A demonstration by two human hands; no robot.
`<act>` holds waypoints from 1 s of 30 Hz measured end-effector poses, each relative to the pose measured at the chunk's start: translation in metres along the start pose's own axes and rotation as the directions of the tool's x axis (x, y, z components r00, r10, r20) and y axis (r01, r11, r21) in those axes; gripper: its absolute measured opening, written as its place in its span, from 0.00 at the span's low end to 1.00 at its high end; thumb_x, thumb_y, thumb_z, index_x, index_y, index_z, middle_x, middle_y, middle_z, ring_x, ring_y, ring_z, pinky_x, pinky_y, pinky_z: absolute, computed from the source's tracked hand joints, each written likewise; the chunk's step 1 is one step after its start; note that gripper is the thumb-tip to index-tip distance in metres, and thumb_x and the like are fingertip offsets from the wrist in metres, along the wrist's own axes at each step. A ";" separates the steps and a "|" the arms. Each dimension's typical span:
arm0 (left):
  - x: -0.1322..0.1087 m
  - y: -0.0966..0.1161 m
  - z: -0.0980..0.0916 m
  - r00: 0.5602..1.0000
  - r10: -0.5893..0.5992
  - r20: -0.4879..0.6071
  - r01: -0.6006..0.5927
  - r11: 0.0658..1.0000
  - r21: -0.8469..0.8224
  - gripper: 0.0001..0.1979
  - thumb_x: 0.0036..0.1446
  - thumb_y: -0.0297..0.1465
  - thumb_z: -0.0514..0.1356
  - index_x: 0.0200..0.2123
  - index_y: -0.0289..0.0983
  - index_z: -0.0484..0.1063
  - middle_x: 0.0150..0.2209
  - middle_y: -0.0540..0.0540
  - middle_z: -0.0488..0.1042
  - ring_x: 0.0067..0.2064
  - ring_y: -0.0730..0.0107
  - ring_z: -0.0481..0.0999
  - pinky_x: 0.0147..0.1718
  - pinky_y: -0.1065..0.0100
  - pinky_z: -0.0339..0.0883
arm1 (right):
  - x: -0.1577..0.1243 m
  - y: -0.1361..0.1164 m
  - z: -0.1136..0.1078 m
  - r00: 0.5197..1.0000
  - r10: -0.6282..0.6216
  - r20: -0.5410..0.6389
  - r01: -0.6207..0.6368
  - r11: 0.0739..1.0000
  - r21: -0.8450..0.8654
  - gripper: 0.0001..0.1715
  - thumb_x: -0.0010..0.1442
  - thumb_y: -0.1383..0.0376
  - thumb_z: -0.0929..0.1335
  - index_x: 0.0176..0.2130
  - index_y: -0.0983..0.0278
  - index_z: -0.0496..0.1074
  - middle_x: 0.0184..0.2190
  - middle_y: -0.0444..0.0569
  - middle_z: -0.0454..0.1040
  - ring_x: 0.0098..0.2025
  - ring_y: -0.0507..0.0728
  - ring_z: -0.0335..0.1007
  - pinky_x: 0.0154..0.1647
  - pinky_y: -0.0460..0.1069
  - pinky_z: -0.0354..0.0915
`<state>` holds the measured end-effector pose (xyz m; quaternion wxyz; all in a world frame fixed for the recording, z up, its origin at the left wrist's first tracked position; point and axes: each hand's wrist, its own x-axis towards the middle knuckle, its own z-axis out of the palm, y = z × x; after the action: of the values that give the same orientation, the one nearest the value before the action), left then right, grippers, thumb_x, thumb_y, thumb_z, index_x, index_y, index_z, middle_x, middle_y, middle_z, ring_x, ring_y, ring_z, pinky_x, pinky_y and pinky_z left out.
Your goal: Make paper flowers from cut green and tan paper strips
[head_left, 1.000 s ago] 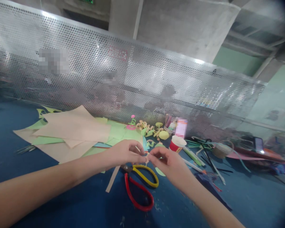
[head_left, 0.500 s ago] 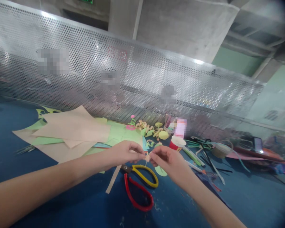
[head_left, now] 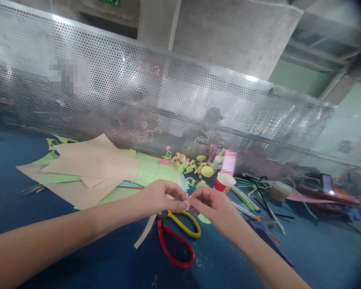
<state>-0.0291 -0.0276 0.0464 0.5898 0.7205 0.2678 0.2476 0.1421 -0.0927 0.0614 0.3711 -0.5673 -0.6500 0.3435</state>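
My left hand [head_left: 165,196] and my right hand [head_left: 209,202] meet at the centre, fingertips pinched together around a small pale peach paper piece [head_left: 187,204], mostly hidden by the fingers. Just below my hands, scissors [head_left: 176,248] with one red and one yellow handle lie on the blue table, their blades under my left hand. A narrow peach paper strip [head_left: 145,233] hangs or lies beneath my left hand, beside the scissors. Beyond my fingers are small curled paper shapes [head_left: 183,161] in peach and green.
Peach sheets [head_left: 93,160] and green sheets [head_left: 159,172] are piled on the left. A red and white paper cup [head_left: 224,183] stands right of centre, near pens [head_left: 245,198] and dark strips. A perforated metal screen [head_left: 180,96] runs behind, with people beyond it.
Both hands have drawn slightly closer, covering more of the small paper piece. The narrow strip has bent and shifted a little. The scissors have not moved.
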 end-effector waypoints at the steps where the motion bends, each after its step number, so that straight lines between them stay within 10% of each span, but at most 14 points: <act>1: 0.000 0.000 0.001 1.000 0.013 -0.013 -0.012 1.000 0.012 0.13 0.43 0.37 0.64 0.31 0.35 0.73 0.32 0.46 0.76 0.35 0.68 0.74 0.36 0.69 0.64 | 0.000 0.000 0.000 1.000 -0.001 0.004 0.001 1.000 0.009 0.10 0.53 0.60 0.66 0.28 0.66 0.67 0.23 0.45 0.71 0.27 0.52 0.67 0.31 0.46 0.64; 30: -0.002 0.003 -0.003 0.998 -0.063 -0.016 0.064 0.996 0.055 0.15 0.43 0.40 0.63 0.32 0.36 0.77 0.26 0.48 0.73 0.30 0.73 0.68 0.29 0.73 0.59 | 0.000 0.003 0.000 1.000 -0.016 0.003 0.016 0.999 0.049 0.10 0.53 0.60 0.66 0.27 0.65 0.64 0.22 0.43 0.69 0.26 0.50 0.65 0.30 0.45 0.62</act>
<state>-0.0320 -0.0270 0.0501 0.5753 0.7258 0.3016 0.2265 0.1437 -0.0927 0.0591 0.3865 -0.5522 -0.6466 0.3573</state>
